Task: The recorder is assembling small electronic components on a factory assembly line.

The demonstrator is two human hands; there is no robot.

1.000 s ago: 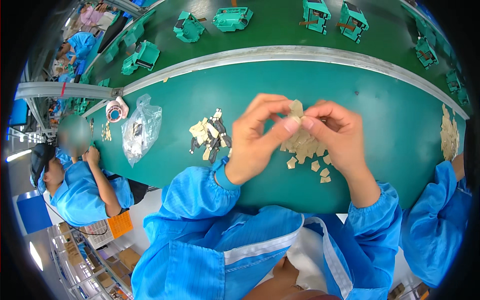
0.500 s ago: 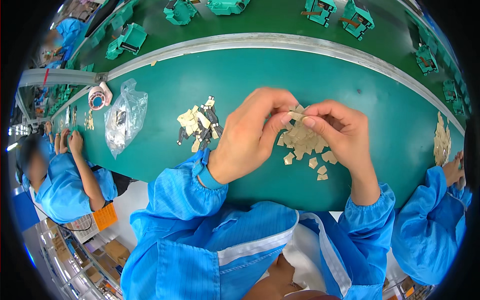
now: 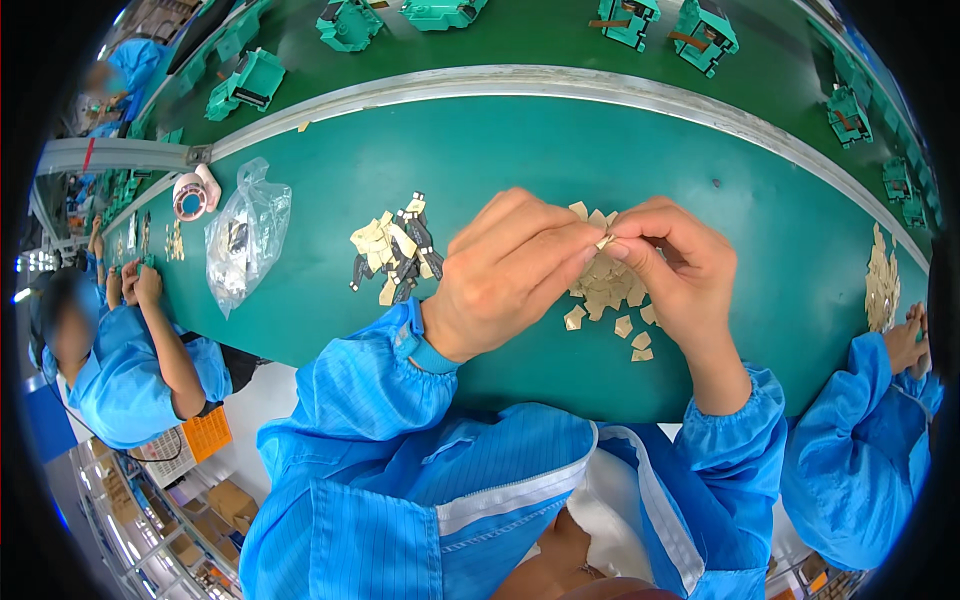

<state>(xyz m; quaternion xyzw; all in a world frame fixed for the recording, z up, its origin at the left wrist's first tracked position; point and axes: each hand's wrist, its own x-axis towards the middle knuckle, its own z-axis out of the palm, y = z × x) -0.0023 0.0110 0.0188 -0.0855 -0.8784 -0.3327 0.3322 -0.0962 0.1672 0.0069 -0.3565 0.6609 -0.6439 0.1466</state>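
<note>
Between the fingertips of both my hands is a small beige piece (image 3: 604, 242), mostly covered by the fingers. My left hand (image 3: 512, 268), with a blue band at its wrist, is closed in a pinch at the piece's left side. From the right, the thumb and forefinger of my right hand (image 3: 682, 262) grip it. A heap of flat beige pieces (image 3: 603, 288) lies on the green table just below and behind the fingers, with a few loose ones toward me. Left of my left hand sits a mixed pile of small black parts (image 3: 405, 268) and cream pieces (image 3: 372, 240).
A transparent plastic bag (image 3: 245, 240) and a tape roll (image 3: 190, 200) lie at the left. Beyond a metal rail (image 3: 540, 82), teal housings (image 3: 350, 25) stand on a green surface. Co-workers in blue sit left (image 3: 130, 370) and right (image 3: 860, 450); another beige heap (image 3: 882, 285) is near the right one.
My left hand has turned, its fingers now folding over the piece, which shows less than before. My right hand keeps its pinch. Housings beyond the rail appear slightly farther left.
</note>
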